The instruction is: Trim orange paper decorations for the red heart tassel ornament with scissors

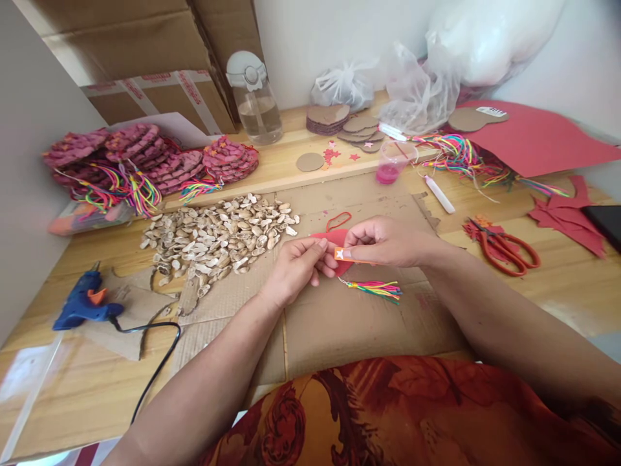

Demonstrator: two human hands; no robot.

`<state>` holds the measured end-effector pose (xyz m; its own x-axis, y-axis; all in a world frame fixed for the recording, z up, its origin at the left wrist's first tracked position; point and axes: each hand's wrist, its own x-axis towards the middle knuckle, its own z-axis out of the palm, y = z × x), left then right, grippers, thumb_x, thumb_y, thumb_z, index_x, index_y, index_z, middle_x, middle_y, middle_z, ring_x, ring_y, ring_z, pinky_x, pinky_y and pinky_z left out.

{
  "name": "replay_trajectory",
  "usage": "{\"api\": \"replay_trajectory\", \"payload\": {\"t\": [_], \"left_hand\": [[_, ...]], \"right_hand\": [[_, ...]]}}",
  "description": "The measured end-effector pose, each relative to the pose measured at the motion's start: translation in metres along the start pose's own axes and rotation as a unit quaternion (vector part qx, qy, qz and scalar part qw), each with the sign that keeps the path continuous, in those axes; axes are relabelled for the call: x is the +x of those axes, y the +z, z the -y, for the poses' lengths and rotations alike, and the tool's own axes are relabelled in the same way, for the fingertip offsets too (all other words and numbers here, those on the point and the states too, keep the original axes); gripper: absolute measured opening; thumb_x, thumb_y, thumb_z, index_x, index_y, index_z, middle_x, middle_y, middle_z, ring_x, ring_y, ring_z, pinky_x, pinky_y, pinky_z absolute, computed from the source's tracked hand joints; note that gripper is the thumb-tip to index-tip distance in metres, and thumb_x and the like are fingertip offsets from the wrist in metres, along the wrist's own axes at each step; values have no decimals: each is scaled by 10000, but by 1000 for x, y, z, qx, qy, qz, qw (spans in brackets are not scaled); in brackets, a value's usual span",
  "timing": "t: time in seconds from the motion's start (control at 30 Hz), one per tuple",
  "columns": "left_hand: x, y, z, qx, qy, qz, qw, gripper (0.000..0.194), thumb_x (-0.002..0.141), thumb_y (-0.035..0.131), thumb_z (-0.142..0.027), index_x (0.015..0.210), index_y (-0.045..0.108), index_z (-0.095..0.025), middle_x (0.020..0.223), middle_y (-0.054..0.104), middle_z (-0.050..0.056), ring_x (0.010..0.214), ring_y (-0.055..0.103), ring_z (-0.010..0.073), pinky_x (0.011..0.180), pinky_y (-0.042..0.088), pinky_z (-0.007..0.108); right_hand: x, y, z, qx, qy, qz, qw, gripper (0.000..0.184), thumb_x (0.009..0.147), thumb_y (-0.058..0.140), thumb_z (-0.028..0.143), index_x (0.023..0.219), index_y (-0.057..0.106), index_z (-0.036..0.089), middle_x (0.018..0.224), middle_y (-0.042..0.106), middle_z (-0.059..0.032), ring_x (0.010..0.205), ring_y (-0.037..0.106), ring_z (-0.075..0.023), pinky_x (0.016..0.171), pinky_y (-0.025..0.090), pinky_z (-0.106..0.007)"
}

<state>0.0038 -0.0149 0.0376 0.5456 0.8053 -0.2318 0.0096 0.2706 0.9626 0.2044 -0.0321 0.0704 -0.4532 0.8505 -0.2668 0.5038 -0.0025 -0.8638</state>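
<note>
1. Centrally placed: one red piece (340,237), partly hidden, between both hands, over a cardboard sheet (315,336).
2. Right hand (383,242): thumb and fingers clamped on an orange strip (339,254) bearing a white star.
3. Left hand (298,265): thumb and fingers drawn close at the red piece's left side; what they grip, cannot tell.
4. Multicoloured tassel (378,289), on the cardboard sheet, nearer the wearer.
5. Peanut shells (223,236), heaped, left.
6. Blue glue gun (87,305), far left.
7. Scissors (487,249), orange-handled, right.

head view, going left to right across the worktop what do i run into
blue glue gun, pile of peanut shells, left hand, right hand, white tube, orange-handled scissors, black object at the right edge
</note>
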Motion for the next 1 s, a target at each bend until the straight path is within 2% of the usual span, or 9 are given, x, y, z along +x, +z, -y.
{"api": "replay_trajectory", "payload": {"t": [0.23,0.47,0.73,0.83,1.0], "left_hand": [[-3,2,-1,-3,-11,10,1000,185,791,631,-299,851,656,-125,744,699,60,587,639,114,397,378,157],[-5,3,-6,76,-16,5,997,191,770,640,-310,836,645,-131,777,701,69,621,648,126,426,394,165],[-6,6,-7,144,-10,-17,989,159,753,628,-294,767,627,-136,640,657,27,510,568,90,405,329,160],[-6,5,-6,127,-18,-23,991,141,746,625,-286,729,608,-147,624,650,10,489,545,78,409,317,162],[-5,4,-4,114,-25,-31,993,133,739,622,-277,689,592,-158,579,628,-8,461,507,70,413,313,173]], "right_hand": [[0,0,0,31,-23,14,999,273,852,562,434,790,638,179,637,533,16,517,406,-78,482,299,-223],[1,1,-2,18,-14,11,1000,303,836,566,458,763,621,169,646,551,17,528,430,-83,498,313,-227],[2,4,-3,-40,14,-12,999,292,825,562,446,769,630,168,596,507,28,527,424,-97,486,268,-238],[2,2,-3,-23,8,-15,1000,283,839,542,425,807,647,164,680,578,3,582,472,-112,521,313,-244],[3,-3,-3,-9,-12,-54,998,318,846,524,448,851,674,168,798,644,-19,688,537,-148,596,373,-258]]}}
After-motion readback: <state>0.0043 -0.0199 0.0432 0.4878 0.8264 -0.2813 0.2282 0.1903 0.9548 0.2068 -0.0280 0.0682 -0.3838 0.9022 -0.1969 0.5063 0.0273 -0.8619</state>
